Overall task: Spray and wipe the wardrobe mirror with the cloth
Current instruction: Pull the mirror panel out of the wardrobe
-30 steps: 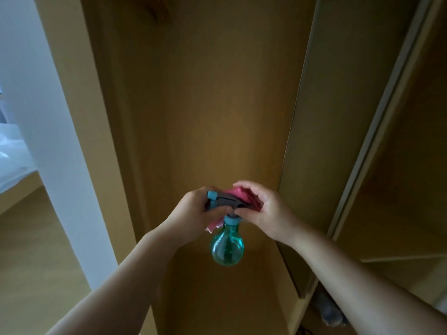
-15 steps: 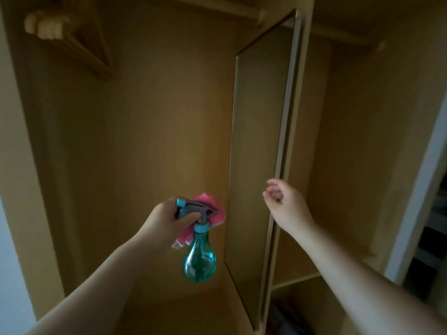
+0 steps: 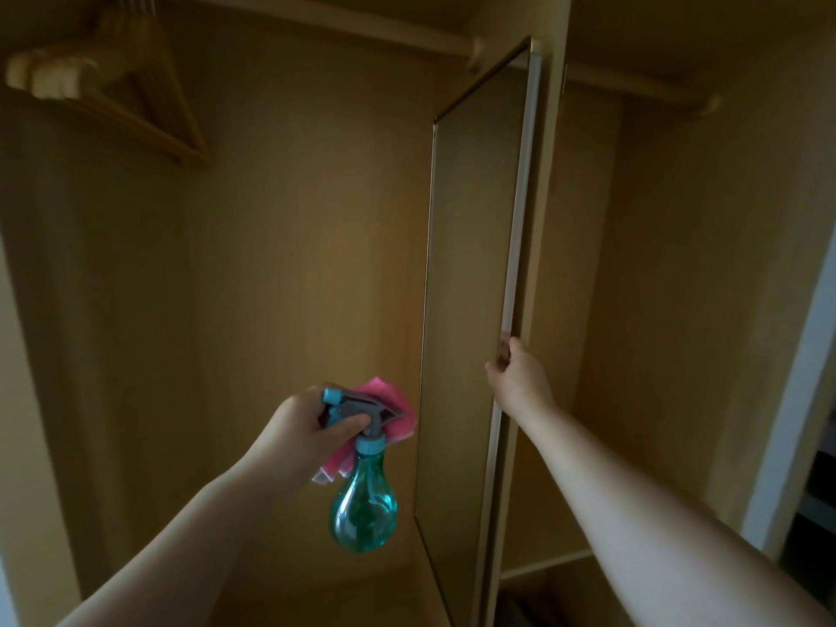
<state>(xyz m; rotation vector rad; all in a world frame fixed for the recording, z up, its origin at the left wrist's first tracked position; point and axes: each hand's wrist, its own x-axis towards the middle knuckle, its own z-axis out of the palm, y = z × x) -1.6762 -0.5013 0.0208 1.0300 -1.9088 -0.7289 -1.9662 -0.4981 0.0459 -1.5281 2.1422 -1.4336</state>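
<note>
The tall wardrobe mirror [image 3: 470, 282] stands edge-on inside the wooden wardrobe, with a pale metal frame along its near edge. My right hand [image 3: 515, 377] grips that edge at about mid-height. My left hand [image 3: 307, 427] holds a teal spray bottle [image 3: 364, 504] by its grey and blue trigger head, together with a pink cloth [image 3: 391, 418] bunched behind the head. The bottle hangs just left of the mirror's lower part, nozzle toward the glass.
Wooden hangers [image 3: 135, 97] hang from the rail at the upper left. A wooden partition [image 3: 549, 246] stands right behind the mirror, with a shelf [image 3: 547, 565] low on the right. A white door frame [image 3: 796, 377] borders the far right.
The view has risen from the wardrobe floor to the mirror. My right hand left the bottle and cloth, reached to the right and took hold of the mirror's edge. The left hand keeps bottle and cloth.
</note>
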